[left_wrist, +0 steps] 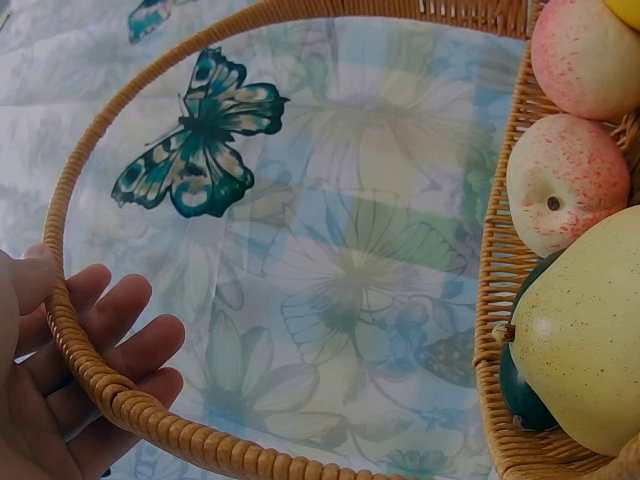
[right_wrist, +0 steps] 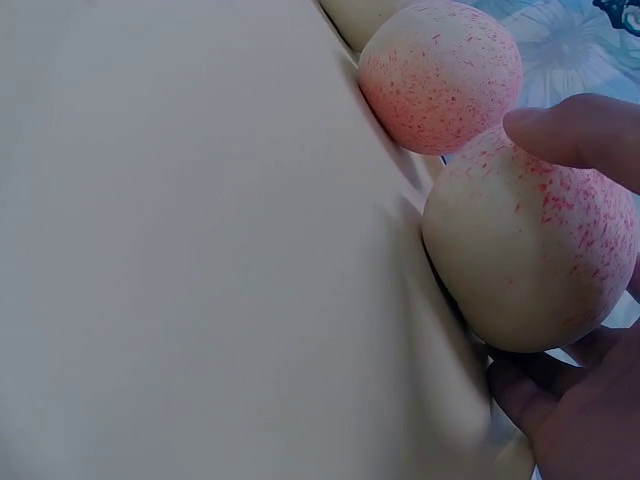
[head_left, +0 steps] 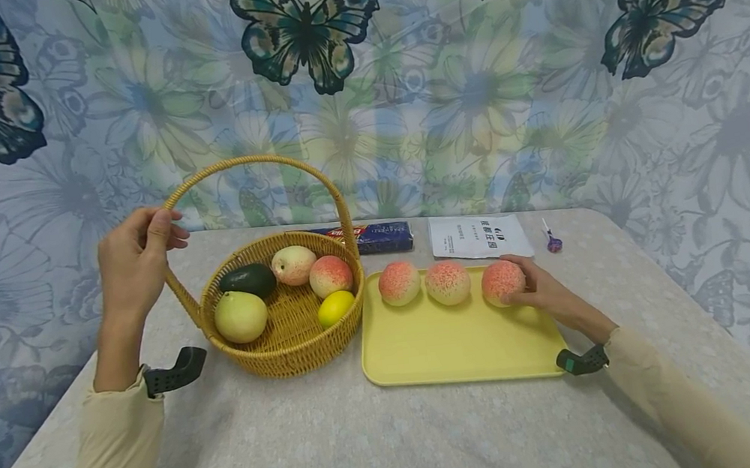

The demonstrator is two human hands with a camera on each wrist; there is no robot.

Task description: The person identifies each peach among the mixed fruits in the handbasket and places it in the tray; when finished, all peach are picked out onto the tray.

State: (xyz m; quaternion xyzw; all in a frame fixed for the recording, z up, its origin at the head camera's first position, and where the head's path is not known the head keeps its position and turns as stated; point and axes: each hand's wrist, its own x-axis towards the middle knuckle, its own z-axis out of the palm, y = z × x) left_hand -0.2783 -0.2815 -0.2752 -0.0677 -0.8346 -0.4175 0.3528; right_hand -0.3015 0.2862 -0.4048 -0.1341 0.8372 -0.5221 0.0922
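Note:
My left hand holds the side of the handle of a woven basket. Seen from the left wrist, the thumb is on one side of the handle and the fingers are behind it. Inside the basket lie a dark green avocado-shaped fruit, a pale yellow-green pear, two peaches and a lemon. My right hand grips a speckled peach at the right of a yellow tray; thumb and fingers spread around it in the right wrist view.
Two more peaches sit in a row along the tray's back, left of the held one. Behind stand a dark blue box, a printed white sheet and a purple lollipop. A butterfly-print cloth hangs at the table's rear.

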